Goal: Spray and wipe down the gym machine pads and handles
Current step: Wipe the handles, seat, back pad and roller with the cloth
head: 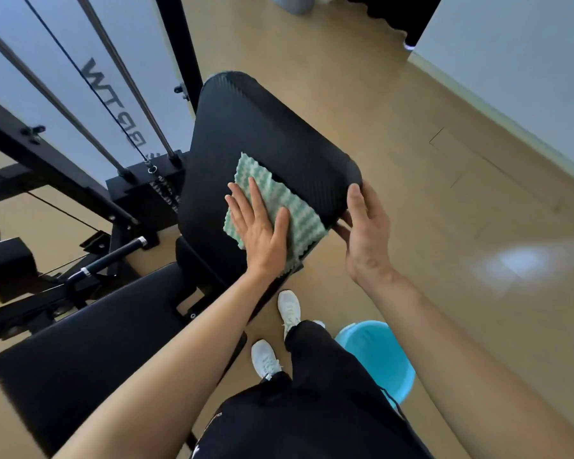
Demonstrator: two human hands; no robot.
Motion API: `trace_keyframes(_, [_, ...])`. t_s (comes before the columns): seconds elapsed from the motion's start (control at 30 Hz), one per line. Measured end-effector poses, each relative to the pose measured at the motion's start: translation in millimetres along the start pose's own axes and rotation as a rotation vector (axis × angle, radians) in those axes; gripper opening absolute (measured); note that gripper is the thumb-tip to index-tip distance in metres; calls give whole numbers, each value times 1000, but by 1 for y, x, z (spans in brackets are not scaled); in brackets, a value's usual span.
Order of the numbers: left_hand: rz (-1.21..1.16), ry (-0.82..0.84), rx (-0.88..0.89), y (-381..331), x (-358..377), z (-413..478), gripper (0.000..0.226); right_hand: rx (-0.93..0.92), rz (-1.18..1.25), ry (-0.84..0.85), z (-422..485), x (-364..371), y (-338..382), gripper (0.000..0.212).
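Note:
A black back pad of the gym machine tilts up in the middle of the view. On its lower part lies a green-and-white cloth. My left hand presses flat on that cloth with straight fingers. My right hand grips the pad's lower right corner, thumb on top and fingers curled under the edge. A black seat pad stretches toward the lower left. A chrome-tipped black handle lies left of the pads.
A light blue bucket stands on the wooden floor by my right leg. The machine's black frame, guide rods and cable rise at the left. My white shoes stand just below the pad.

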State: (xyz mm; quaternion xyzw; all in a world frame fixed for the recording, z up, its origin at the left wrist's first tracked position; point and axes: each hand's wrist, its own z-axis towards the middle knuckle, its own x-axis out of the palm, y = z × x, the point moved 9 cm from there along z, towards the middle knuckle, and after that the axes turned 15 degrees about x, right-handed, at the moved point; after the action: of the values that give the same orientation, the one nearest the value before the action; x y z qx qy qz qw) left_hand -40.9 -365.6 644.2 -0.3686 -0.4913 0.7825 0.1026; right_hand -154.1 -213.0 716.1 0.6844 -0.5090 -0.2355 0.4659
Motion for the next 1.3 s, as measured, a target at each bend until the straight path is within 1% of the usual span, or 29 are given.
trace_keyframes(0.1, [-51,-43,-133,13,-22,34,91,-121,-57,-43,-4,-4,14,46])
trace_keyframes(0.17, [-51,-61,-126,4,-32,59,94,-205,-175,-69,-6,-1,26,51])
trace_keyframes(0.2, [-31,-64,-90,-7,-33,68,92,-217,-216,-67,-6,1,28,49])
trace_keyframes(0.27, [74,-53,32,-34,-28,74,85,-199,-222,-42,-4,3,29,49])
trace_keyframes(0.33, [194,-32,190,-57,-15,60,78,-169,-188,-8,-2,3,28,47])
trace_keyframes(0.4, [248,-1,347,-72,3,31,77,-162,-168,-13,-4,4,28,45])
trace_keyframes(0.5, [332,90,505,-69,28,-16,76,-190,-150,-63,-7,5,26,42])
trace_keyframes(0.57, [373,115,566,-54,37,-35,67,-217,-183,-90,-7,6,25,41])
trace_keyframes(0.63, [384,114,580,-33,35,-41,61,-234,-209,-91,-7,6,25,42])
trace_keyframes(0.67, [396,120,565,-21,33,-44,63,-234,-209,-78,-6,6,26,42])
trace_keyframes(0.8, [400,153,423,22,23,-54,76,-236,-213,-37,-3,5,27,44])
trace_keyframes(0.87, [366,160,375,24,21,-55,82,-238,-210,-30,-3,6,26,45])
trace_keyframes(0.93, [339,156,364,12,22,-50,84,-238,-222,-24,-3,7,24,47])
trace_keyframes(1.0, [335,142,416,-13,22,-36,86,-235,-218,-9,-4,8,21,50])
trace_keyframes(1.13, [389,76,594,-66,20,-2,83,-218,-206,45,-5,5,17,58])
trace_keyframes(1.2, [416,22,639,-78,20,5,79,-226,-214,58,-4,5,17,59])
trace_keyframes(1.3, [427,-51,676,-76,21,1,73,-255,-231,38,-5,6,19,60])
